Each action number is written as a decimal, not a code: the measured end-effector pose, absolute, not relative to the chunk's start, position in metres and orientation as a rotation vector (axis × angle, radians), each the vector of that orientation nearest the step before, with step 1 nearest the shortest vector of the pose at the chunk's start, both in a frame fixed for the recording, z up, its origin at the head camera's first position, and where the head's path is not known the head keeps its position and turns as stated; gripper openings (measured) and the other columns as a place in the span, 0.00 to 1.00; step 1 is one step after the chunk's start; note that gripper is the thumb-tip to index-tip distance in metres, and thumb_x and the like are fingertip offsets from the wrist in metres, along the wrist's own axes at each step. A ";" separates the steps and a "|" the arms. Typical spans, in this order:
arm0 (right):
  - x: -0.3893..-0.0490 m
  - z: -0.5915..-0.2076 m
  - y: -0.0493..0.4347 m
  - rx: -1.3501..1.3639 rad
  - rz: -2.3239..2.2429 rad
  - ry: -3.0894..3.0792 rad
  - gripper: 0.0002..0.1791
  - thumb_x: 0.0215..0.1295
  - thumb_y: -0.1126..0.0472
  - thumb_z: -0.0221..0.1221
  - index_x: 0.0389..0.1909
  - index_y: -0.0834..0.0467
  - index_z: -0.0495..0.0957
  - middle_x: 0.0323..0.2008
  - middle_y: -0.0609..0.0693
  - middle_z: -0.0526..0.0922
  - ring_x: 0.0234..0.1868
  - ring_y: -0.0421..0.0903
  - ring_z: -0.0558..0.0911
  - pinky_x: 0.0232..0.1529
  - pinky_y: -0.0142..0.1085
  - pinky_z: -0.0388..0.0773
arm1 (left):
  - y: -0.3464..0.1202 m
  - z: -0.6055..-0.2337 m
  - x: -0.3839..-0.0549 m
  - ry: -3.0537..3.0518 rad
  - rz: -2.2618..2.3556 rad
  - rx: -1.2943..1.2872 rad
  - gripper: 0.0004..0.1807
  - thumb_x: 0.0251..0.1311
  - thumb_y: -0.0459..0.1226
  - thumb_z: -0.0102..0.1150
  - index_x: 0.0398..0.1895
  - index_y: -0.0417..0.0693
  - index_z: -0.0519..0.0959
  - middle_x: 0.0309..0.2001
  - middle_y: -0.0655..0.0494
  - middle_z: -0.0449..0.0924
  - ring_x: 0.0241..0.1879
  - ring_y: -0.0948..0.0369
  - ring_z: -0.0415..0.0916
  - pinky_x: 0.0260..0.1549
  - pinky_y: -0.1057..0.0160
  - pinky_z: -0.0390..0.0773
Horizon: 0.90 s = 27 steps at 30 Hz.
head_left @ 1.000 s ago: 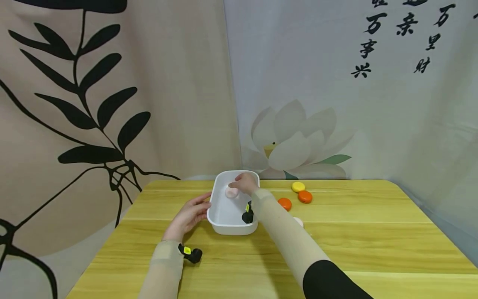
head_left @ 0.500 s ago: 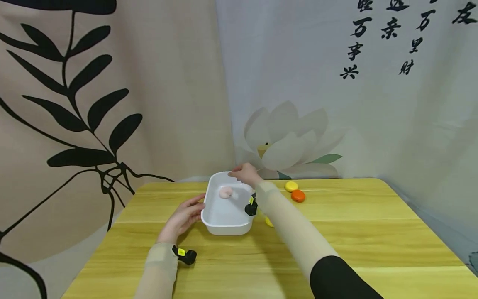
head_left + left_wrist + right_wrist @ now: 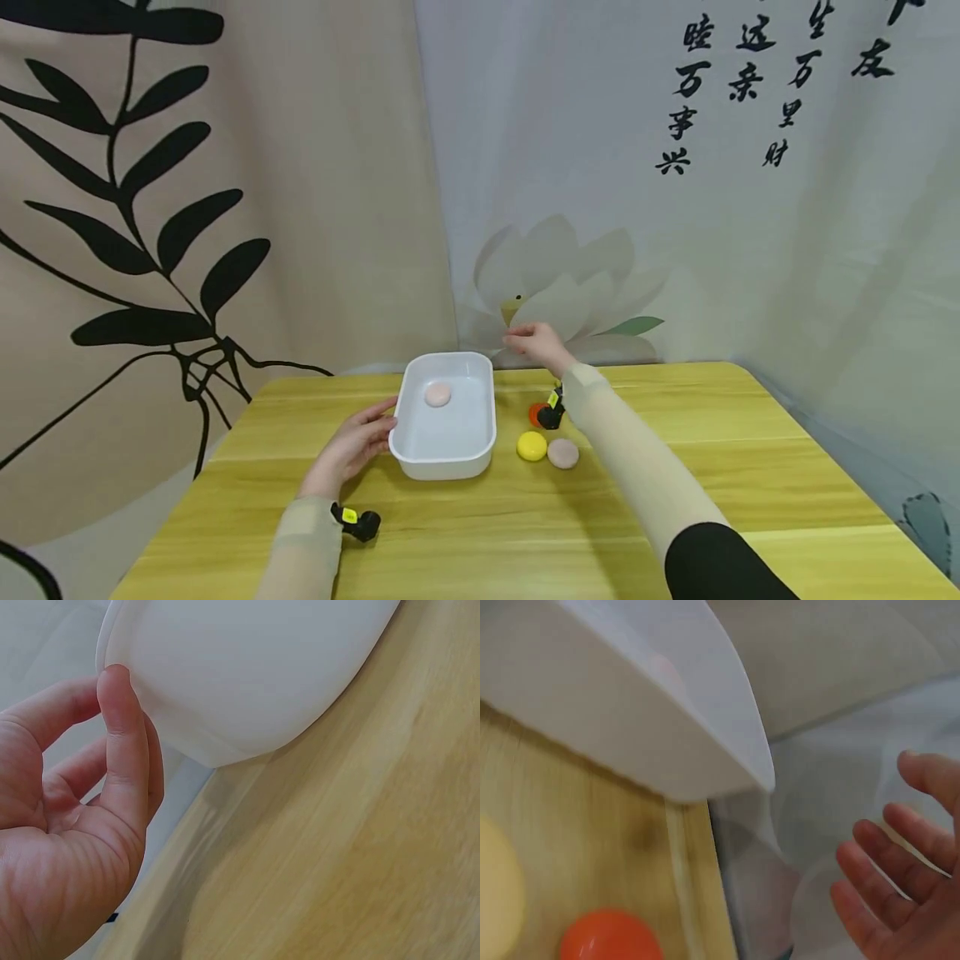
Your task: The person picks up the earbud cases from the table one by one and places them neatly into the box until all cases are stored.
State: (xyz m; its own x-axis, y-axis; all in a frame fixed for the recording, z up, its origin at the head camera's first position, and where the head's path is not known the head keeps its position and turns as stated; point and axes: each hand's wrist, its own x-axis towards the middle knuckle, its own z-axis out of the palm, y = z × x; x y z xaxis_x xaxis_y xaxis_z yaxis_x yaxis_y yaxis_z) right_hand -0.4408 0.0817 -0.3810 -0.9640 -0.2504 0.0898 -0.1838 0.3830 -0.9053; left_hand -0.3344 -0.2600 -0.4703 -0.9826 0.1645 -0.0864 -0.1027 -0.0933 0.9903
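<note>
A white rectangular tub (image 3: 442,458) stands on the wooden table, with one pale pink round disc (image 3: 438,394) lying inside it. My left hand (image 3: 356,446) is at the tub's left side; in the left wrist view its fingertips (image 3: 116,679) rest at the rim. My right hand (image 3: 542,344) hovers past the tub's far right corner, fingers spread and holding nothing in the right wrist view. On the table right of the tub lie a yellow disc (image 3: 532,446), a pale pink disc (image 3: 562,453) and an orange disc (image 3: 537,414), the last partly hidden by the wrist camera.
The wooden table (image 3: 465,542) ends at a far edge close behind the tub. Beyond hangs a curtain (image 3: 360,208) printed with leaves, a lotus and writing. The right forearm (image 3: 645,467) crosses the table's right half, covering part of its surface.
My right hand has lifted out of the tub and moved right, leaving the pale pink disc inside. The left hand stays at the tub's side. The head view has shifted slightly.
</note>
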 end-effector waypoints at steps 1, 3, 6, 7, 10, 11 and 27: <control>-0.440 -0.384 0.088 -0.380 -1.686 2.559 0.25 0.67 0.56 0.60 0.59 0.67 0.75 0.55 0.60 0.77 0.50 0.57 0.79 0.54 0.49 0.75 | -0.260 -0.471 -0.334 1.986 2.190 0.076 0.31 0.69 0.32 0.53 0.73 0.38 0.58 0.40 0.53 0.78 0.32 0.62 0.78 0.34 0.67 0.80; -0.438 -0.391 0.102 -0.329 -1.718 2.565 0.24 0.68 0.56 0.59 0.59 0.66 0.75 0.55 0.60 0.77 0.50 0.58 0.77 0.52 0.47 0.75 | -0.260 -0.472 -0.333 1.990 2.178 0.093 0.32 0.69 0.33 0.53 0.73 0.38 0.57 0.40 0.54 0.78 0.32 0.63 0.77 0.34 0.67 0.80; -0.437 -0.402 0.120 -0.255 -1.750 2.579 0.24 0.67 0.55 0.60 0.59 0.66 0.75 0.53 0.59 0.78 0.49 0.57 0.78 0.49 0.45 0.75 | -0.260 -0.473 -0.332 1.985 2.186 0.102 0.32 0.69 0.33 0.54 0.73 0.37 0.57 0.42 0.51 0.79 0.32 0.63 0.77 0.34 0.68 0.80; -0.437 -0.405 0.125 -0.239 -1.766 2.574 0.24 0.68 0.55 0.59 0.59 0.66 0.75 0.53 0.60 0.79 0.48 0.57 0.78 0.50 0.46 0.75 | -0.260 -0.473 -0.332 1.981 2.192 0.101 0.32 0.69 0.32 0.54 0.73 0.37 0.57 0.42 0.49 0.79 0.33 0.62 0.77 0.34 0.68 0.80; -0.437 -0.414 0.141 -0.214 -1.768 2.596 0.23 0.68 0.55 0.59 0.59 0.65 0.75 0.53 0.60 0.79 0.49 0.55 0.78 0.52 0.49 0.74 | -0.259 -0.472 -0.332 1.974 2.201 0.100 0.32 0.69 0.32 0.54 0.73 0.37 0.57 0.45 0.45 0.79 0.33 0.62 0.78 0.34 0.68 0.80; -0.436 -0.416 0.145 -0.215 -1.767 2.600 0.24 0.68 0.55 0.59 0.59 0.66 0.75 0.54 0.60 0.78 0.49 0.55 0.78 0.53 0.49 0.73 | -0.259 -0.471 -0.332 1.972 2.203 0.099 0.31 0.69 0.32 0.53 0.73 0.37 0.57 0.45 0.44 0.78 0.33 0.62 0.78 0.34 0.68 0.80; -0.422 -0.460 0.194 -0.072 -1.879 2.565 0.29 0.66 0.57 0.62 0.63 0.68 0.70 0.57 0.62 0.75 0.55 0.54 0.74 0.57 0.44 0.72 | -0.258 -0.469 -0.333 1.976 2.190 0.068 0.31 0.69 0.32 0.54 0.73 0.39 0.58 0.46 0.44 0.77 0.34 0.61 0.78 0.34 0.67 0.80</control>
